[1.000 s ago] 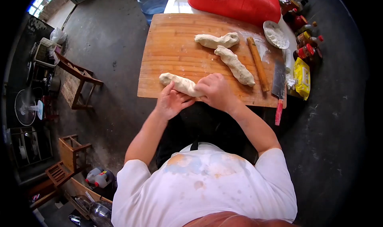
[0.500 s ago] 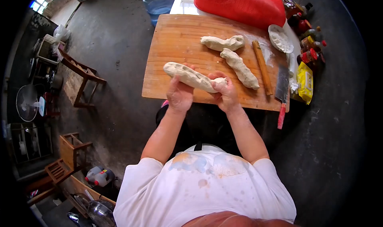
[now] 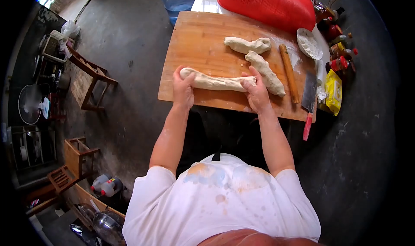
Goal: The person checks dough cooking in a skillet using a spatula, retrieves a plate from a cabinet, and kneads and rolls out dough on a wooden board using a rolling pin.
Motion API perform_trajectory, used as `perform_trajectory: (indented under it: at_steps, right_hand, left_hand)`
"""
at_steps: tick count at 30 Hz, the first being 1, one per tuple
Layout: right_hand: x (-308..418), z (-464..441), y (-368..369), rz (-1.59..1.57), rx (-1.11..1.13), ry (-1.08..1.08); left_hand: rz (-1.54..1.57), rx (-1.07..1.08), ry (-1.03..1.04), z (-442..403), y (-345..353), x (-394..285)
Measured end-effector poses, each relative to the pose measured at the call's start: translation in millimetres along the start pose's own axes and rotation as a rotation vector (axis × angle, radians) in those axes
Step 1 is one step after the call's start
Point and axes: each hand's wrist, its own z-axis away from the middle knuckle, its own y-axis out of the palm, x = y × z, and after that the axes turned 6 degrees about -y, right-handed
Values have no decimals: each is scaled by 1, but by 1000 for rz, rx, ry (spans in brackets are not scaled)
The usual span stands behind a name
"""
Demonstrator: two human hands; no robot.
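A long roll of dough (image 3: 218, 83) stretches between my two hands over the front part of a wooden board (image 3: 199, 38). My left hand (image 3: 184, 88) is closed round its left end, thumb on top. At the other end my right hand (image 3: 256, 92) grips the dough with the thumb pressed on it. Just beyond my right hand lies a second piece of dough (image 3: 267, 75), slanting across the board. A third piece (image 3: 247, 44) rests behind it, close to its upper end.
Right of the dough lie a wooden rolling pin (image 3: 288, 73) and a cleaver (image 3: 308, 95), its red handle past the board's front edge. A plate of flour (image 3: 309, 45), a yellow packet (image 3: 333, 92) and several jars stand farther right. Behind is a red basin-like object (image 3: 270, 6).
My hands have moved apart, and the dough between them is longer and more level. Its left end is now inside my left hand. The view has shifted slightly.
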Motion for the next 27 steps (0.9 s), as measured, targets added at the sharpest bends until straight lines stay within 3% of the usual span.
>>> perform_trajectory:
  at_steps: [2, 4, 5, 7, 8, 10, 11, 12, 13, 14, 15, 16, 17, 18, 19, 20, 22, 23, 25, 26, 27]
  right_hand:
    - [1, 0, 8, 96, 47, -31]
    - [2, -1, 9, 738, 165, -286]
    - [6, -3, 9, 739, 163, -291]
    - [12, -11, 9, 1170, 208, -624]
    - [6, -17, 10, 1171, 209, -622]
    - [-17, -25, 21, 1622, 449, -897]
    - [-18, -13, 34, 1692, 471, -880]
    - [-18, -13, 34, 1696, 469, -883]
    - [-17, -14, 34, 1381, 371, -871]
    - [-17, -15, 35, 1067, 278, -843]
    - [-12, -16, 26, 1078, 173, -828]
    - [-10, -16, 19, 1077, 177, -830]
    - [-10, -11, 13, 1159, 255, -686]
    - [-12, -6, 9, 1235, 327, -539]
    - [-18, -1, 12, 1172, 246, -599]
    - [-20, -2, 17, 1174, 245, -600]
    - [-20, -7, 30, 531, 189, -394]
    - [-19, -16, 39, 530, 195, -389]
    - [-18, -31, 59, 1087, 576, -1046]
    - [-19, -28, 69, 1084, 578, -1047]
    - [-20, -24, 80, 1188, 635, -1014]
  left_hand:
    - [-69, 73, 14, -3, 2, 0]
    - [-496, 114, 166, -9, -1, 8]
    - [-494, 119, 169, -10, 0, 5]
    - [-787, 19, 296, -10, 0, -4]
    - [-787, 18, 294, -9, 5, -6]
    - [-1320, 141, 392, -9, 18, -10]
    - [-1320, 145, 391, -11, 19, -9]
    - [-1408, 188, 566, -16, 20, -7]
    - [-1493, 230, 744, -20, 20, -6]
    - [-1490, 228, 745, -24, 21, -10]
    - [-1460, 294, 700, -28, 20, -15]
    - [-1429, 359, 656, -31, 19, -19]
    - [-1430, 359, 656, -30, 21, -22]
    - [-1319, 336, 460, -30, 24, -27]
    - [-1202, 311, 268, -29, 27, -30]
    - [-1200, 312, 269, -31, 29, -34]
    - [-1347, 503, 220, -34, 29, -43]
    - [-1347, 497, 216, -32, 32, -50]
    - [-1415, 649, 44, -29, 39, -61]
    - [-1416, 646, 44, -39, 32, -58]
    - [-1163, 720, -85, -52, 20, -55]
